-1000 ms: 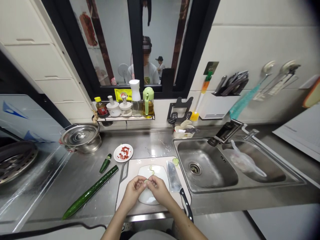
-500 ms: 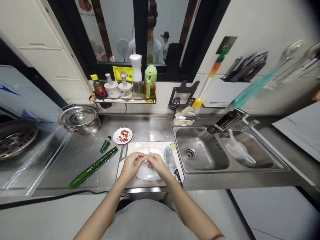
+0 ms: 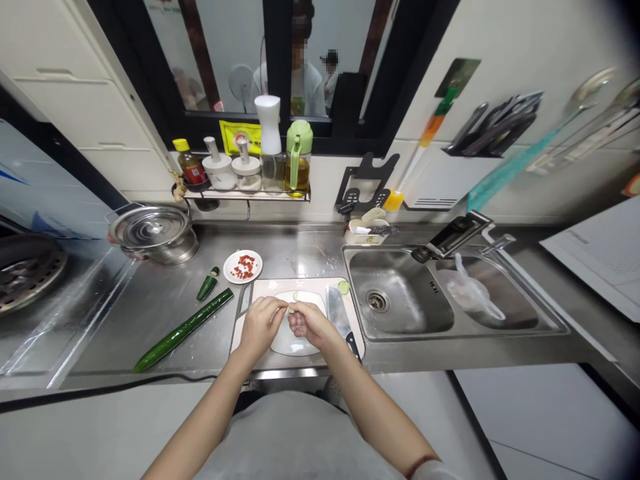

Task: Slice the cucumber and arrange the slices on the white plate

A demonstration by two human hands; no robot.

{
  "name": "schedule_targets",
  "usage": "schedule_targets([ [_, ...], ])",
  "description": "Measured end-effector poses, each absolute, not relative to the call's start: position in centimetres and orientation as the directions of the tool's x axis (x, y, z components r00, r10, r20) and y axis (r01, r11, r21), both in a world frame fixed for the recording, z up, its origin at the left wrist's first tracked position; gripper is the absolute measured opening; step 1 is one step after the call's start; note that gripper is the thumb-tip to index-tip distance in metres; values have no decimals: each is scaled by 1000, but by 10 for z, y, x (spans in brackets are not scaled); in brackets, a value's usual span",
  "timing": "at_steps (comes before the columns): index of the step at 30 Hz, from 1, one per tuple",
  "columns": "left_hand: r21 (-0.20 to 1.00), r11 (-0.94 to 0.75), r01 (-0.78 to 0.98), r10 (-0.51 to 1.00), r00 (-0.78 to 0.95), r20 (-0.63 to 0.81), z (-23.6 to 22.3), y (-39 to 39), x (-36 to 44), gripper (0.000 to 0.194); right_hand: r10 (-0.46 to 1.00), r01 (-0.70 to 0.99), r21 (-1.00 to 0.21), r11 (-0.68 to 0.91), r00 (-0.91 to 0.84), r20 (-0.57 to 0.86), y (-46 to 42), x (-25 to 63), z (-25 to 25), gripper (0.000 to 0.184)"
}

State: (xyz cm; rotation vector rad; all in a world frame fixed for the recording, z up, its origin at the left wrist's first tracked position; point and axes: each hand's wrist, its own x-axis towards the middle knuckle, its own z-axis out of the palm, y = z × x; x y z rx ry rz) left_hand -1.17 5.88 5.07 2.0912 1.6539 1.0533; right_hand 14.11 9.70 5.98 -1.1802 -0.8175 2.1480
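Note:
Over a white plate (image 3: 295, 345) on the cutting board (image 3: 239, 335), both my hands meet at the fingertips. My left hand (image 3: 263, 325) and my right hand (image 3: 311, 325) pinch a small pale green cucumber slice (image 3: 291, 310) between them; the fingers cover most of it. Another slice rests at the plate's far rim. Right of the plate lies a cleaver (image 3: 340, 317) with a black handle. A cucumber slice (image 3: 344, 287) sits near the board's far right corner. Left of the board are a long cucumber (image 3: 184, 331) and a short cucumber piece (image 3: 207, 285).
A small plate of chopped red bits (image 3: 243, 267) stands behind the board. A lidded steel pot (image 3: 155, 233) is at the back left. The double sink (image 3: 405, 293) lies to the right, with a plastic bag (image 3: 470, 293) in it. Condiments line a shelf (image 3: 250, 195) under the window.
The view has shifted slightly. My hands stay together over the plate, with the right hand's fingers now more curled in and turned.

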Motion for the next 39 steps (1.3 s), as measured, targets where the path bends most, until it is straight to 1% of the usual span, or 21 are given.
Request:
schedule_targets([
  [3,609,-311,730,923,78,377,52,58,-12,22,677,-159,-704,-692,-479,-559,98,141,60,15],
  [5,638,-295,711,926,49,374,53,57,-10,22,673,-151,-705,-693,-486,-557,98,141,60,15],
  [7,719,-229,657,940,-41,338,50,55,-7,19,693,-141,-731,-668,-476,-542,98,142,58,17],
  [8,785,-164,597,952,-114,285,48,54,-5,19,711,-134,-751,-647,-463,-530,97,143,56,20],
  [9,862,-74,501,963,-188,193,45,52,-2,23,730,-126,-772,-623,-448,-516,97,144,54,22],
  [10,930,37,367,969,-240,57,43,50,0,31,747,-116,-791,-600,-436,-502,97,145,52,24],
  [11,966,161,204,962,-249,-107,41,47,3,38,760,-106,-807,-581,-427,-490,96,147,49,26],
  [12,958,283,36,940,-210,-270,39,45,5,45,767,-93,-819,-566,-424,-482,96,149,46,26],
  [13,914,390,-111,905,-138,-403,38,43,7,50,767,-75,-828,-556,-430,-477,95,152,43,26],
  [14,853,471,-223,867,-59,-495,38,41,8,54,760,-51,-833,-550,-443,-475,95,155,41,26],
  [16,760,554,-340,815,36,-578,39,40,10,58,742,9,-844,-536,-473,-476,94,161,35,24],
  [17,743,565,-358,807,50,-589,39,40,10,59,731,44,-849,-526,-486,-478,93,164,33,23],
  [22,791,539,-288,830,25,-557,30,45,11,60,686,186,-843,-504,-507,-522,93,177,25,22],
  [25,845,482,-234,868,-3,-496,15,52,13,54,678,204,-832,-516,-496,-543,99,181,17,25],
  [29,915,384,-125,914,-84,-396,-13,70,17,43,739,245,-846,-474,-412,-533,117,183,2,23],
  [31,940,332,-85,931,-129,-341,-27,82,19,37,787,319,-857,-406,-355,-505,129,182,-7,17],
  [34,954,295,45,940,-190,-282,-42,99,20,26,864,510,-836,-202,-310,-397,146,178,-18,6],
  [36,937,298,183,941,-223,-256,-48,107,20,19,895,587,-803,-102,-298,-331,156,175,-23,4],
  [39,862,316,395,941,-247,-232,-47,116,19,14,915,637,-770,-40,-286,-284,167,171,-26,7],
])
